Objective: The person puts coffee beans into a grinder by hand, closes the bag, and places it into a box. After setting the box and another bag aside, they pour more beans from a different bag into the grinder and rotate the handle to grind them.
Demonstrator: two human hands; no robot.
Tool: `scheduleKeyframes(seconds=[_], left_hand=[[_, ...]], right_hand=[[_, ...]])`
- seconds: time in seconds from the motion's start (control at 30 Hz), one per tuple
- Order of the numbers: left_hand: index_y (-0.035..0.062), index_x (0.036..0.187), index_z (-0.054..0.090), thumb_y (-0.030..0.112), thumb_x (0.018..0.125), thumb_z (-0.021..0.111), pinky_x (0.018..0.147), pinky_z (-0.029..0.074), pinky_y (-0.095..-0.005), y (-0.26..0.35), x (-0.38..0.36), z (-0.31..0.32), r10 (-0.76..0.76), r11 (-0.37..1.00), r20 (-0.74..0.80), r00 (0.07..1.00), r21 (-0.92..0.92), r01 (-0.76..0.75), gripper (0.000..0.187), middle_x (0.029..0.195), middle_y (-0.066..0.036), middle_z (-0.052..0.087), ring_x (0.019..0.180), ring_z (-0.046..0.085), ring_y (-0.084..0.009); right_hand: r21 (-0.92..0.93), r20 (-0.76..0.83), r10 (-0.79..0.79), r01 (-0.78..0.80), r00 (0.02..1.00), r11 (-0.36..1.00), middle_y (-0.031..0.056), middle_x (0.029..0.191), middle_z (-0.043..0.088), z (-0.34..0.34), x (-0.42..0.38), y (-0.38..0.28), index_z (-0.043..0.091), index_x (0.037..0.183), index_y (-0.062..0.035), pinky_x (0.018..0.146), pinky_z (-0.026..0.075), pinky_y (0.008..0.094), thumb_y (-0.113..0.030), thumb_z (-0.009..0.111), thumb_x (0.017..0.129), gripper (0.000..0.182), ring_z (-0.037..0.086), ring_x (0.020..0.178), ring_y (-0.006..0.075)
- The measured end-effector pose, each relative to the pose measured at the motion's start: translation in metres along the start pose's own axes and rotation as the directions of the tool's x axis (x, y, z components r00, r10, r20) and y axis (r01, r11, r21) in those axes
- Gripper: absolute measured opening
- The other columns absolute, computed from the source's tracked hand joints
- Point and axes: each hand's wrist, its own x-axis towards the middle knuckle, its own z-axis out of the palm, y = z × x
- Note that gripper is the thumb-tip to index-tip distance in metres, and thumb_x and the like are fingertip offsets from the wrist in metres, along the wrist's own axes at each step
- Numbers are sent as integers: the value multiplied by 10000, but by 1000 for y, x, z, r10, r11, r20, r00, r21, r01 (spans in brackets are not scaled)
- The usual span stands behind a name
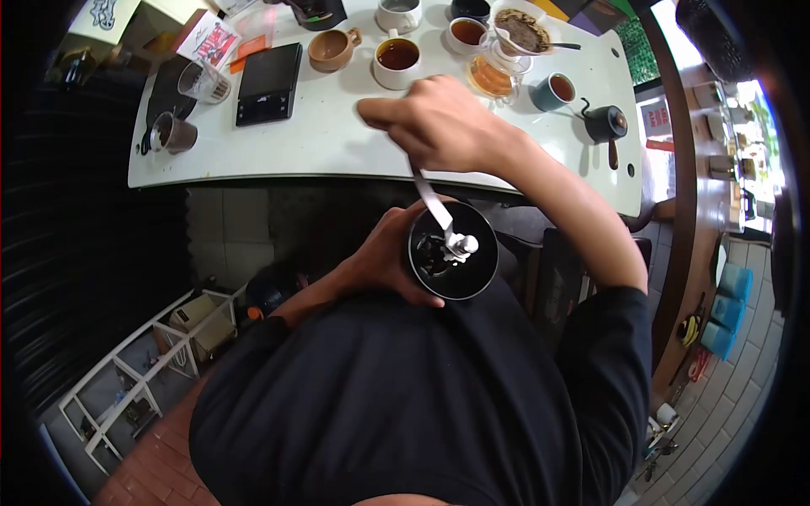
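Observation:
A black hand coffee grinder (pixel 477 277) is held close to my body, below the table's front edge, its round open top facing up. My left hand (pixel 390 255) is wrapped around the grinder's side. From the metal hub in its middle, a silver crank handle (pixel 435 207) reaches up toward the table. My right hand (pixel 439 125) is closed over the outer end of that crank, hiding its knob. Behind my right hand stands a white cup of dark liquid (pixel 396 56).
On the white table (pixel 337 156) are a black scale (pixel 268 83), a brown cup (pixel 331 51), a glass of grounds (pixel 175 133), a glass server (pixel 494 76) under a dripper with wet grounds (pixel 523 32), a teal cup (pixel 553 92) and a black gooseneck kettle (pixel 606 124). A white shelf frame (pixel 143 379) stands low left.

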Motion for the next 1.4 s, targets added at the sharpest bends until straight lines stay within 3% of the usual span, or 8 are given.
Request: scheduleKeyframes(seconds=[0.3, 0.5, 0.7, 0.8, 0.83, 0.9, 1.03, 1.4], left_hand=[[1, 1319, 521, 440, 582, 950, 984, 465, -323, -6, -25, 0, -419, 832, -314, 852, -508, 222, 959, 1166, -58, 649, 1114, 603, -159], [28, 1267, 551, 440, 652, 915, 884, 519, -312, -14, -8, -14, -401, 906, -197, 894, -229, 356, 825, 1036, -41, 690, 953, 631, -119], [55, 1283, 540, 416, 717, 874, 849, 551, -316, -24, -10, -8, -293, 956, 72, 954, 32, 291, 750, 1037, -63, 690, 955, 672, -175], [59, 1301, 494, 470, 679, 898, 813, 584, -348, -22, -19, 2, -220, 937, 185, 958, 315, 154, 847, 1060, -72, 696, 922, 710, -250], [32, 1407, 438, 524, 491, 974, 943, 536, -352, 8, -6, 0, -611, 721, 119, 782, -323, 613, 1169, 1227, -97, 635, 1082, 656, -247], [8, 1361, 473, 513, 543, 964, 969, 509, -342, -2, 0, -12, -123, 972, 9, 992, -198, 123, 1079, 1188, -76, 643, 1090, 638, -195], [-17, 1349, 489, 513, 548, 963, 987, 489, -335, -10, -28, -23, -558, 652, -52, 828, -645, 399, 1070, 1192, -80, 635, 1114, 615, -168], [-33, 1284, 548, 496, 527, 947, 997, 479, -337, -20, -13, -40, -488, 798, -124, 864, -466, 383, 1007, 1185, -98, 650, 1116, 617, -177]], right_hand=[[158, -109, 385, -366, 916, 917, 127, 530, 511, 19, -128, -7, 586, 894, -74, 506, 439, 459, -67, 525, 765, 143, 569, 512, 350], [-254, -139, -255, 215, 957, 943, -60, 534, 281, -3, -103, -106, 490, 750, -153, 372, 266, 290, -98, 591, 645, 156, 366, 403, 97], [-175, 129, -431, 448, 893, 877, 24, 512, 540, -10, -13, -104, 616, 876, -111, 378, 362, 359, -272, 621, 803, 177, 588, 472, 184], [-143, 21, -360, 359, 933, 922, 106, 596, 621, -8, 28, -66, 644, 998, -66, 461, 440, 452, -226, 604, 834, 233, 645, 574, 311], [-156, 30, -328, 329, 944, 931, 123, 605, 617, -3, 33, -44, 642, 1028, -62, 494, 452, 470, -207, 600, 840, 240, 631, 584, 344], [-176, 0, -108, 106, 994, 979, 166, 626, 607, -7, 19, -2, 638, 1038, -71, 526, 444, 481, -157, 593, 823, 236, 605, 592, 376], [-39, 40, 302, -300, 953, 953, 179, 627, 578, 23, -64, 38, 620, 1003, -100, 564, 444, 506, -141, 534, 841, 188, 585, 586, 406], [-86, -166, 140, -156, 976, 984, 24, 575, 399, 9, -131, -46, 622, 927, -99, 436, 394, 350, -125, 614, 585, 343, 476, 437, 218]])
